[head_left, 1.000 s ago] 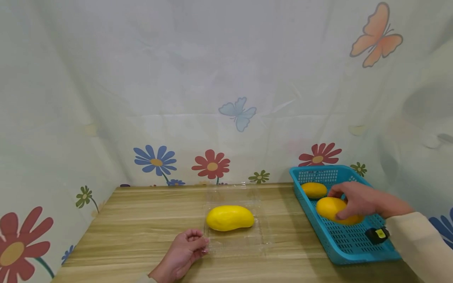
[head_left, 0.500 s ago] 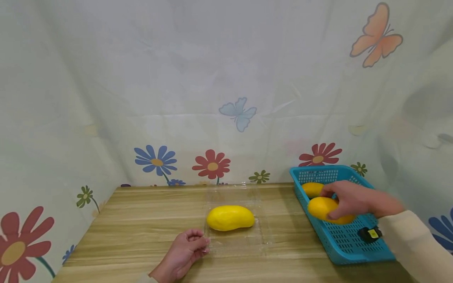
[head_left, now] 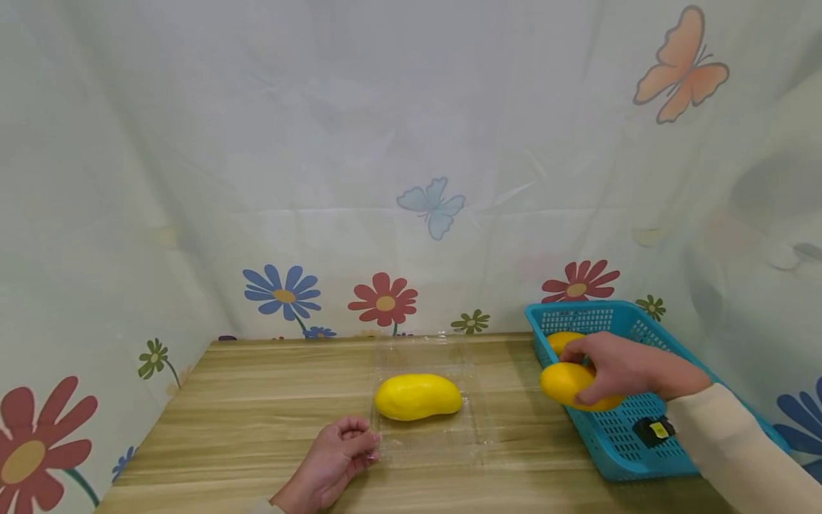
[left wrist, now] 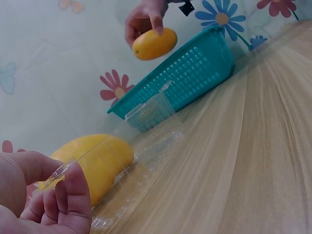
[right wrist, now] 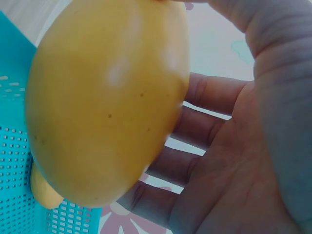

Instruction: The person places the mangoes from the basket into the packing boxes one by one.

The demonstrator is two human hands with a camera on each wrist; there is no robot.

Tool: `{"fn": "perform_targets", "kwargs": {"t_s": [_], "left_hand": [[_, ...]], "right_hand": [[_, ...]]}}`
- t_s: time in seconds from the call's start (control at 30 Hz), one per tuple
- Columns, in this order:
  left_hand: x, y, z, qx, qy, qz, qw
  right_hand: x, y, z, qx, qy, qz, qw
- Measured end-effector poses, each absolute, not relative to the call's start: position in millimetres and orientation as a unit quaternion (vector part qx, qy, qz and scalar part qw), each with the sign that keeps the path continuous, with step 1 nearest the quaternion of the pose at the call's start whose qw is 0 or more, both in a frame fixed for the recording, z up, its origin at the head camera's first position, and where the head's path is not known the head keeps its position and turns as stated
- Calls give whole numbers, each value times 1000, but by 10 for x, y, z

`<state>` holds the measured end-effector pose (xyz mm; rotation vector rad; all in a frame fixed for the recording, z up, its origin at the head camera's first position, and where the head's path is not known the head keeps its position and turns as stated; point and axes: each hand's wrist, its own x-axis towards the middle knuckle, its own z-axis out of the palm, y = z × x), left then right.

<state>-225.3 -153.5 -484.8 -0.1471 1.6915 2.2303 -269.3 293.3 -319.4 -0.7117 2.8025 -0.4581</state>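
Pinching the left edge of a clear container with the curled thumb and fingers of the left hand, at the front of a wooden table. Risking here, in case of a strong pull, some bending or sliding of this thin-looking plastic. Seeing next a first yellow fruit, lying across the middle of the container. Could roll from this place, because of its rounded form, after a tilt of the edge or a push from another fruit.

Gripping a second yellow fruit from above, between bent fingers and thumb of the right hand, near the left rim of a blue basket. Could slip under too light a grip, because of its smooth, shiny skin, and then roll away on the table. Could also knock the rim, judging from the nearness of both. Noticing a third yellow fruit deeper in the basket, partly hidden behind the hand; could receive a bump from the knuckles.

Looking for writing: finding none on container, fruits or basket. Noticing only a yellow sticker on a black device beside the right wrist; cannot read anything there, being too small. Showing on the cloth backdrop, farthest away: just printed flowers and butterflies, without readable letters.
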Motion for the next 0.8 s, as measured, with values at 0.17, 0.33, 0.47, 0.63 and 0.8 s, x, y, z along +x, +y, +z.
{"fn": "perform_targets", "kwargs": {"t_s": [0.17, 0.33, 0.47, 0.63, 0.8], "left_hand": [[-2259, -1533, -4856, -50, 596, 784, 168], [-2254, -1539, -4861, -47, 598, 783, 164], [-2247, -1543, -4857, -47, 599, 783, 163], [-2251, -1536, -4850, -45, 601, 781, 165], [-2250, -1530, -4837, -45, 603, 779, 165]], "right_hand": [[-2695, 2873, -3223, -251, 948, -163, 111], [-2698, 2788, -3269, -252, 945, -172, 119], [-2704, 2728, -3303, -261, 944, -167, 114], [-2712, 2685, -3333, -275, 942, -157, 110], [-2707, 2619, -3345, -282, 941, -150, 109]]}}
